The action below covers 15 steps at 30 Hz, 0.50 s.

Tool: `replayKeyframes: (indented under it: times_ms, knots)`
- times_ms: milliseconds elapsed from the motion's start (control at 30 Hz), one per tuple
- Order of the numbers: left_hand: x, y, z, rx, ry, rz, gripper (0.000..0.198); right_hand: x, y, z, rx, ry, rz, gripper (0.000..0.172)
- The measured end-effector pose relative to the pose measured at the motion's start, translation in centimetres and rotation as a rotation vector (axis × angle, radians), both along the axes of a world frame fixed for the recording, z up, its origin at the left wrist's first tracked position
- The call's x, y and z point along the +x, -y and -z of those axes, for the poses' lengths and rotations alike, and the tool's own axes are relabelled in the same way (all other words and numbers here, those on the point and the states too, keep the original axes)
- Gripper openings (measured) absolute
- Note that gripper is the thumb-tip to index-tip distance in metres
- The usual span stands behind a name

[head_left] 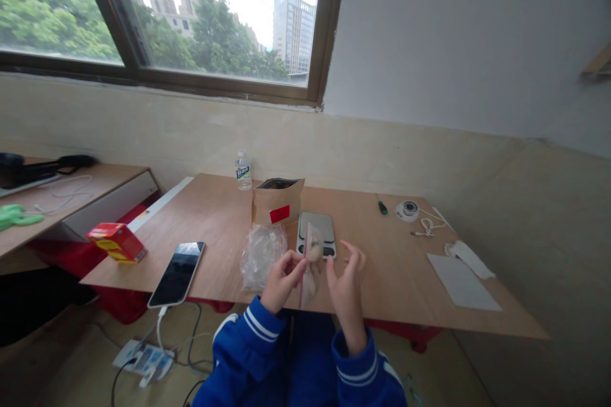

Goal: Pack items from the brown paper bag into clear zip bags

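Observation:
My left hand (283,278) pinches the red-edged opening of a small clear zip bag (312,267) in front of the scale, with something pale inside it. To the right of the bag, my right hand (345,270) has its thumb and fingers apart and holds nothing. Behind the bag lies a small scale (317,227) with a grey plate. A brown paper pouch (275,202) with a red label stands open at the scale's left. Clear plastic bags (263,257) lie in a heap in front of the pouch.
On the wooden table (382,261) are a water bottle (243,173), a phone (177,273), a red box (118,243), a green-handled tool (382,207), a white round camera (407,210) with its cable, a white sheet (461,281) and a white cloth (471,259).

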<state>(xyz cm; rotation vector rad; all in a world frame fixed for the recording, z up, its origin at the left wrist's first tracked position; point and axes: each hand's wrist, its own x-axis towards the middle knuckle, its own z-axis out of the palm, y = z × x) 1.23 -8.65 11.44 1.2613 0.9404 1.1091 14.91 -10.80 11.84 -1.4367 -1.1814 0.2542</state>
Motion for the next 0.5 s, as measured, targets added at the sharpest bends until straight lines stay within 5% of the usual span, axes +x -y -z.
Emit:
replayKeyframes:
  times_ms: [167,367,500]
  knots:
    - [0.3,-0.4,0.2,-0.043,0.133,-0.093,0.036,-2.4,0.1,0.3,-0.221,-0.239,-0.473,0.026]
    - [-0.1,-0.7,1.8,-0.245,0.218,-0.055,0.038,-1.8,-0.3,0.7,-0.304,-0.234,-0.575,0.023]
    - [0.3,-0.8,2.1,-0.223,0.209,-0.067,0.04,-1.5,0.3,0.4,-0.314,-0.069,-0.53,0.024]
